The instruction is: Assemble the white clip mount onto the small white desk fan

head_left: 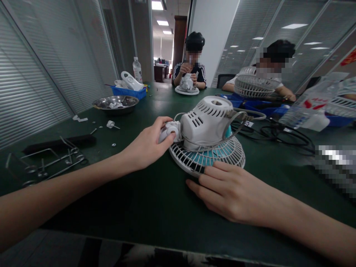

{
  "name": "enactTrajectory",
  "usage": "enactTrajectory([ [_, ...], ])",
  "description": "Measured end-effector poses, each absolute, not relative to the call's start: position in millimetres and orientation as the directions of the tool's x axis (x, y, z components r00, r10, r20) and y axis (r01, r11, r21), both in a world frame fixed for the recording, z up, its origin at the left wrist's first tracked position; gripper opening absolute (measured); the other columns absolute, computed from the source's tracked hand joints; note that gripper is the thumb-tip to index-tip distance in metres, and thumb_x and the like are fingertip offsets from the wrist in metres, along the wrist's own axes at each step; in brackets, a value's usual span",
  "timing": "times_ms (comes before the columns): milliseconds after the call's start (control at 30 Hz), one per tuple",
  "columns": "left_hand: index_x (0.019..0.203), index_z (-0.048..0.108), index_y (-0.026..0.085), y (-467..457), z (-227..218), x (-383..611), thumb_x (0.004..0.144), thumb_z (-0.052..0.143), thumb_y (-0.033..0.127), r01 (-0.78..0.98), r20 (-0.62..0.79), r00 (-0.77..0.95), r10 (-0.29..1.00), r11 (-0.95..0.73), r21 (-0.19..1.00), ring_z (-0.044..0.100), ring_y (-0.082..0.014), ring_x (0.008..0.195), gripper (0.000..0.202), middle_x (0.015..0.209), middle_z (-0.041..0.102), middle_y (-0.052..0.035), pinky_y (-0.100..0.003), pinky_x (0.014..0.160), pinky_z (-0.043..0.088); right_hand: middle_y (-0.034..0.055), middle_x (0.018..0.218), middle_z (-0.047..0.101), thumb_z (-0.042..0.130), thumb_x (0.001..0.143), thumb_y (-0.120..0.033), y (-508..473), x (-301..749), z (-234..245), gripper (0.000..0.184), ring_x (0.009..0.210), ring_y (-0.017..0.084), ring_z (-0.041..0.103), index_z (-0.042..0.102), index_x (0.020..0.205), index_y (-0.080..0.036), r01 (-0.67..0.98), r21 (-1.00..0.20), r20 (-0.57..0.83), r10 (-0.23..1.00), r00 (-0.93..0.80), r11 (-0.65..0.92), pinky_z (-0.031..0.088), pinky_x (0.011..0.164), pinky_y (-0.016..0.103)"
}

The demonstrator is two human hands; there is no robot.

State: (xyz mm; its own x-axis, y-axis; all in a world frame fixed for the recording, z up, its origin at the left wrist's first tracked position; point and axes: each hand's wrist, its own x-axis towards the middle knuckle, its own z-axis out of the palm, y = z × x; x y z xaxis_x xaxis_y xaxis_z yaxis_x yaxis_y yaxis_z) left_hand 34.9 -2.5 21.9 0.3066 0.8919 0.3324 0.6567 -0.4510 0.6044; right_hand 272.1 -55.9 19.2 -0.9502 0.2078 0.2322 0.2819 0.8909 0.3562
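Note:
A white fan head lies face down on the dark green table, with its motor housing (207, 120) on top and its wire guard (180, 160) below. Turquoise blades (214, 155) show through the guard. My left hand (151, 142) is closed around a white plastic joint (170, 132) at the left side of the housing, thumb in front and fingers behind. At the guard's near rim, my right hand (225, 189) has its fingers curled against the edge; its thumb is hidden. A grey cable (240, 124) loops around the housing.
To the left lie bent metal wire pieces (55, 159), a black bar (61, 142) and a small white part (111, 124). Behind them stand a metal bowl (115, 104) and a blue bin (130, 91). Black cables (278, 131) and a plastic bottle (308, 102) are right. Two people sit opposite.

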Motion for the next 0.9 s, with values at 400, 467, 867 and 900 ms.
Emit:
enactTrajectory([
  [400, 0.119, 0.046, 0.019, -11.8, 34.1, 35.8, 0.089, 0.052, 0.044, 0.726, 0.304, 0.361, 0.882, -0.47, 0.502, 0.064, -0.0231, 0.087, 0.04, 0.104, 0.066, -0.0058, -0.035, 0.075, 0.047, 0.0022, 0.07, 0.063, 0.045, 0.096, -0.014, -53.5, 275.0, 24.7, 0.024, 0.063, 0.015, 0.055, 0.067, 0.104, -0.008, 0.218, 0.394, 0.326, 0.086, -0.941, 0.893, 0.041, 0.061, 0.032],
  [467, 0.115, 0.048, 0.019, -15.8, 38.3, 36.5, 0.087, 0.053, 0.046, 0.747, 0.287, 0.412, 0.865, -0.501, 0.437, 0.063, -0.0232, 0.084, 0.039, 0.1, 0.066, -0.0053, -0.035, 0.073, 0.047, 0.0042, 0.076, 0.067, 0.047, 0.095, -0.014, -50.8, 279.2, 28.0, 0.023, 0.069, 0.016, 0.06, 0.067, 0.104, -0.008, 0.218, 0.429, 0.389, 0.039, -0.92, 0.877, 0.046, 0.067, 0.033],
  [867, 0.11, 0.049, 0.019, -25.0, 44.3, 39.0, 0.09, 0.046, 0.048, 0.761, 0.225, 0.532, 0.816, -0.577, 0.296, 0.061, -0.0215, 0.074, 0.035, 0.092, 0.064, -0.0051, -0.031, 0.062, 0.042, 0.0105, 0.135, 0.058, 0.048, 0.094, -0.016, -36.8, 282.5, 18.9, 0.026, 0.121, 0.023, 0.053, 0.066, 0.112, -0.011, 0.332, 0.501, 0.427, 0.106, -0.898, 0.799, 0.04, 0.105, 0.039],
  [900, 0.109, 0.049, 0.019, -25.7, 45.2, 38.9, 0.091, 0.045, 0.048, 0.753, 0.205, 0.547, 0.811, -0.584, 0.303, 0.061, -0.021, 0.073, 0.035, 0.091, 0.064, -0.0047, -0.031, 0.062, 0.042, 0.0106, 0.136, 0.057, 0.048, 0.094, -0.017, -37.5, 282.1, 18.6, 0.026, 0.123, 0.023, 0.052, 0.065, 0.113, -0.011, 0.336, 0.503, 0.424, 0.112, -0.899, 0.796, 0.039, 0.106, 0.039],
])
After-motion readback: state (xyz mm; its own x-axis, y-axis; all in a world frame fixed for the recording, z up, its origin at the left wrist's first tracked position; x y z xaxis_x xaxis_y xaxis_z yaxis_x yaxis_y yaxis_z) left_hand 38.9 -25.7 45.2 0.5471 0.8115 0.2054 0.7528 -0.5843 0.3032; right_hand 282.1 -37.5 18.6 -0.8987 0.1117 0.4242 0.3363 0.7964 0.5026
